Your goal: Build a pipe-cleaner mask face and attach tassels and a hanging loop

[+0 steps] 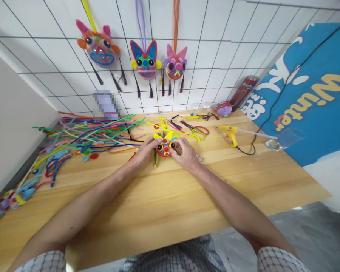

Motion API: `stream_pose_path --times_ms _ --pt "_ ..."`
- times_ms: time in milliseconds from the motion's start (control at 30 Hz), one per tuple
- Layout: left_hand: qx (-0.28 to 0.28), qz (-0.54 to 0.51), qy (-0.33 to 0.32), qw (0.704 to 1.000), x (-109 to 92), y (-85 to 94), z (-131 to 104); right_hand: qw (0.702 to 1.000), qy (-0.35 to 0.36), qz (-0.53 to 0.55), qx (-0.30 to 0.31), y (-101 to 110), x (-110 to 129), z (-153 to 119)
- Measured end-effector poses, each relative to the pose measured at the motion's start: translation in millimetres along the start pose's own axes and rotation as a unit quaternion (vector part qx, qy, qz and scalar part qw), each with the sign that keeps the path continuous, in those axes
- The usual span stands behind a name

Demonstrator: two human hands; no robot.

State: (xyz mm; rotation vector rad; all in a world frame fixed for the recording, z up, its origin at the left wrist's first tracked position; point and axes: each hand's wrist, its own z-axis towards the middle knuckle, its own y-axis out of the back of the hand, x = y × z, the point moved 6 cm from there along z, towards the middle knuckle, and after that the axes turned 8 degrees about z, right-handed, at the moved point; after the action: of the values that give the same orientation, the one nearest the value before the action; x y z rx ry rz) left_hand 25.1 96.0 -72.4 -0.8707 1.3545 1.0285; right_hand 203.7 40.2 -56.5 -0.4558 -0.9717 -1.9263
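Note:
A small red craft face (166, 148) with yellow ears, black round eyes and a red nose is at the middle of the wooden table (164, 204). My left hand (147, 150) grips its left side with the fingers closed on the edge. On the other side, my right hand (184, 153) holds the face by its right edge, thumb and fingers pinched near the eye. A green and yellow strip (155, 159) points down beside the face at its lower left. The back of the face is hidden.
Many coloured pipe cleaners (96, 130) are heaped at the left. Behind my right hand are orange-handled scissors (201, 130) and a yellow glue gun (230, 135) with a black cord. A red bottle (245, 92) and a phone (107, 105) stand by the wall, where three craft faces hang.

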Motion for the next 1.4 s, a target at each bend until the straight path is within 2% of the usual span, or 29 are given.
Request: stream_pose_path --times_ms 100,233,567,833,1100,1400 --pt "-0.008 -0.013 0.023 1.000 -7.8 -3.6 1.9 1.000 0.002 0.004 -0.001 -2.5 -1.6 -0.3" --pt "0.003 -0.004 0.019 1.000 -15.9 -10.0 3.5 1.000 0.007 0.004 0.001 -2.6 0.1 -0.5" --pt "0.010 -0.020 0.084 0.996 -14.7 -8.3 11.0 1.000 0.006 0.005 0.002 -8.7 -0.8 -0.7" --pt "0.005 -0.007 0.076 0.997 -25.1 -14.7 6.5 1.000 0.014 -0.015 -0.001 -11.5 1.1 -0.9" --pt "-0.032 -0.020 0.062 0.997 -20.1 -16.0 1.5 0.998 0.024 -0.041 0.050 -12.0 5.7 0.6" --pt "-0.025 -0.042 0.069 0.996 -19.0 -15.3 4.8 0.998 0.019 -0.041 0.042 -10.6 3.0 0.5"
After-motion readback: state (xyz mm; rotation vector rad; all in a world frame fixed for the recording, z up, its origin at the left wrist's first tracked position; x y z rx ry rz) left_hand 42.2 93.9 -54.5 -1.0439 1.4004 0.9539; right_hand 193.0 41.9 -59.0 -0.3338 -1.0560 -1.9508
